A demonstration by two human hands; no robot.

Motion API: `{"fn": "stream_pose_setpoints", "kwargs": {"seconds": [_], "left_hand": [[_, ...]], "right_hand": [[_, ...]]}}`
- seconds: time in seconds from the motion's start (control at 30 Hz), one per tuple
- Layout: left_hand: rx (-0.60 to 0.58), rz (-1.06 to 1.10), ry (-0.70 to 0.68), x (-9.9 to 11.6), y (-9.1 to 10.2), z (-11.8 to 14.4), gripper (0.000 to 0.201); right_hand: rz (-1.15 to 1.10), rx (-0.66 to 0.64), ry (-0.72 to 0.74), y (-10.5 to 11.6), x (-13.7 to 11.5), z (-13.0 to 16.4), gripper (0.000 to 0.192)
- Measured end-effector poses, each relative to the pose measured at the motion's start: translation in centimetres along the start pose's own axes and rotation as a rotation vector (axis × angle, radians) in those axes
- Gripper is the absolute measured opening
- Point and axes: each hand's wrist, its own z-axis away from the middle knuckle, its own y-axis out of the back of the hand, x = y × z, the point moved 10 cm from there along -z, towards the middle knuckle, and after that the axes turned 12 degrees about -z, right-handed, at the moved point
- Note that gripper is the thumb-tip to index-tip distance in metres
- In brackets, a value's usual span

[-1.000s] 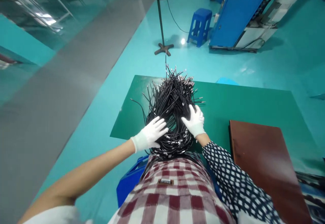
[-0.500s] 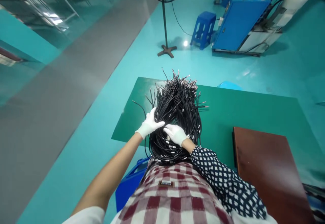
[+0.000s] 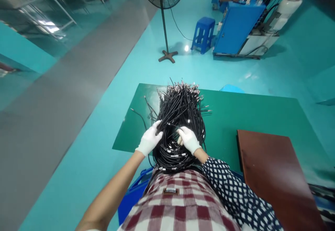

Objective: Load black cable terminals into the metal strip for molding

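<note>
A thick bundle of black cables [image 3: 181, 110] with metal tips lies looped on the green table [image 3: 248, 112], its near end hanging over the edge toward me. Both of my hands wear white gloves. My left hand [image 3: 149, 140] curls its fingers around the bundle's left side. My right hand [image 3: 188, 139] digs into the middle of the loop, fingers and thumb closed on a few strands. A single cable strays out to the left of the bundle.
A brown board [image 3: 272, 175] lies on the table's right part. A blue crate [image 3: 132, 198] sits on the floor below the near edge. Beyond the table stand a pedestal fan [image 3: 167, 54], a blue stool [image 3: 203, 34] and a blue machine [image 3: 235, 25].
My hands slid from lying flat on either side of the loop to gripping it closer together. The right hand moved left into the middle, and the view shifted slightly.
</note>
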Motion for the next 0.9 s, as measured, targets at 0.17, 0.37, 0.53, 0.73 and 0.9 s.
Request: {"fn": "stream_pose_setpoints", "kwargs": {"seconds": [0.17,0.37,0.53,0.73,0.9], "left_hand": [[0.112,0.048,0.048,-1.5,0.2,-0.2,0.053],[-0.085,0.136,0.136,0.1,-2.7,-4.4,0.068],[0.074,0.247,-0.079,2.9,0.9,-3.1,0.064],[0.201,-0.006,-0.115,3.3,2.9,0.0,0.059],[0.237,-0.074,-0.165,4.4,3.2,-1.4,0.051]], "right_hand": [[0.112,0.061,-0.026,2.0,0.7,-0.6,0.042],[0.436,0.15,0.046,0.6,-4.0,-3.9,0.037],[0.589,0.062,0.087,0.8,-5.2,-4.6,0.043],[0.645,0.119,0.006,3.9,-3.7,-2.5,0.048],[0.619,0.039,0.107,1.8,-6.3,-1.3,0.046]]}}
